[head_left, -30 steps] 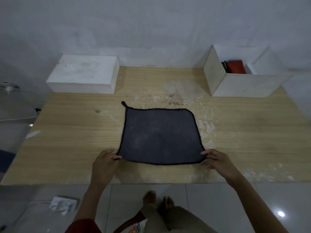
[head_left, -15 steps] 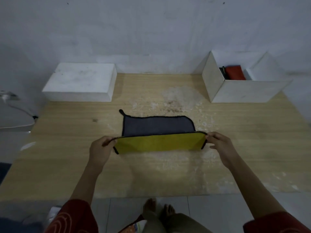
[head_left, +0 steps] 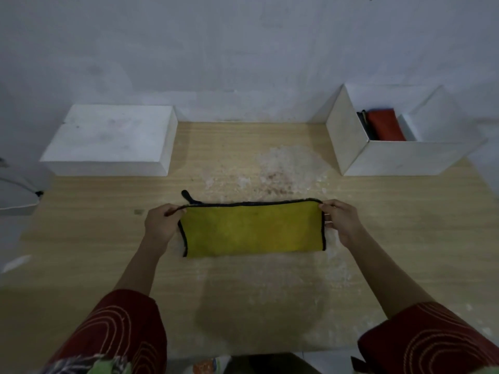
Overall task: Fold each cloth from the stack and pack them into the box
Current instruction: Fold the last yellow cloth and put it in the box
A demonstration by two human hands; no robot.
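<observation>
Cloth (head_left: 252, 230): now doubled, yellow face up, near edge carried to far edge. Left hand (head_left: 159, 225), right hand (head_left: 340, 222): fingers pinching far corners. First fold done; box (head_left: 399, 157) awaits.

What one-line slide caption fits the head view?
Both hands, left hand and right hand, hold the yellow cloth folded in half on the wooden table.
</observation>
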